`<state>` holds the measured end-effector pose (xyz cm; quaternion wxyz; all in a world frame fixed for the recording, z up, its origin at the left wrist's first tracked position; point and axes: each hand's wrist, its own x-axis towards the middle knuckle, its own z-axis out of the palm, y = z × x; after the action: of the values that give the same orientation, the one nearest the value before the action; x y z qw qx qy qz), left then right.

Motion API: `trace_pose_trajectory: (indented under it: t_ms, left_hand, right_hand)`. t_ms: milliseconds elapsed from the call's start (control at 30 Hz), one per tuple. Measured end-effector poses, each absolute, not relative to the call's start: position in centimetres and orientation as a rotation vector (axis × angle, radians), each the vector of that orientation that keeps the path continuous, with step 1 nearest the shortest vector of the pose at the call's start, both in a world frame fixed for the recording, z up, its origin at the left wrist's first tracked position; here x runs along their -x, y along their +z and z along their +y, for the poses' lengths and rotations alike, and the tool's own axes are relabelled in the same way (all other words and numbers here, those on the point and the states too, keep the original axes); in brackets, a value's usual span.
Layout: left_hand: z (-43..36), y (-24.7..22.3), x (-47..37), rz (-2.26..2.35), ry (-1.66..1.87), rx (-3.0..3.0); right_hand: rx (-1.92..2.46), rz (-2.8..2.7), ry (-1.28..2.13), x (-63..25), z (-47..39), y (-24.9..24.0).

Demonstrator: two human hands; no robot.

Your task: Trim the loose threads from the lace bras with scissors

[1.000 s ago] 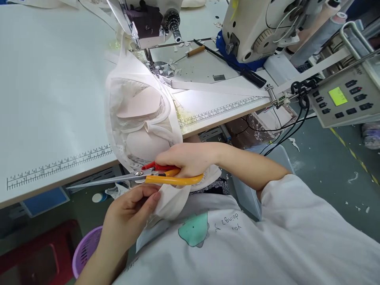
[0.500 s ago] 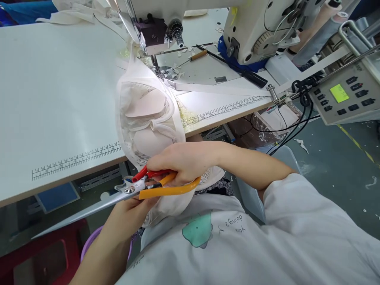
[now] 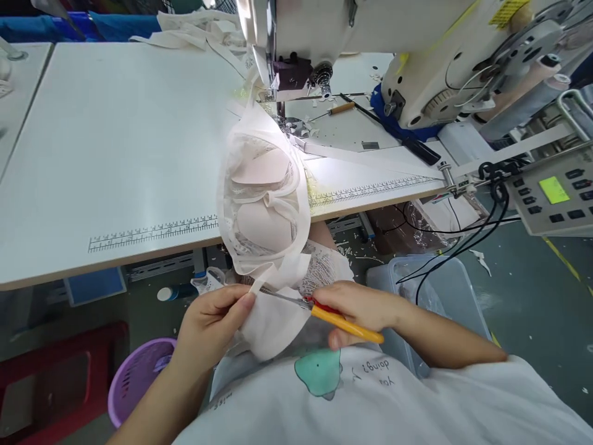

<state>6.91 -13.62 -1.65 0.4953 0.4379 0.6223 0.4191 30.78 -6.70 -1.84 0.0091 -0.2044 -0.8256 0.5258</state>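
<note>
My left hand [image 3: 215,321] pinches a narrow white fabric strap between thumb and fingers, just below the table edge. In my right hand [image 3: 359,309] is a pair of scissors [image 3: 345,322] with orange and red handles. Their blades point left and lie at the strap by my left fingertips; whether they are parted I cannot tell. A white bra [image 3: 264,228] with lace and pale padded cups hangs from the sewing machine's needle area over the table edge. More white fabric [image 3: 275,324] lies over my lap.
The sewing machine [image 3: 319,31] stands on a white table [image 3: 139,136] with printed rulers. A control panel [image 3: 558,191] and dangling black cables are at right. Below stand a purple basket [image 3: 139,377], a red stool [image 3: 60,371] and a clear plastic bin [image 3: 445,290].
The scissors have swung from pointing far left across my left wrist to the strap. My right hand has moved right and down, and my left hand now shows, pinching the strap. The view has shifted left.
</note>
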Motion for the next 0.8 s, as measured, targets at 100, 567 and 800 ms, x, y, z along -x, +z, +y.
trace_pose_trajectory:
  t_ms: [100,567,800]
  left_hand:
    - [-13.7,-1.5,-6.9,1.496,1.016,-1.069]
    - [-13.5,-1.1,-7.7,1.593,0.908,-0.969]
    - [-13.3,-0.8,-8.0,1.602,0.892,-0.933]
  right_hand:
    - [0.681,-2.651,1.651,-30.9,-7.5,-2.8]
    - [0.862,-2.744,1.524,-28.4,-7.8,-2.2]
    - [1.032,-2.695,1.492,-28.0,-8.6,-2.4]
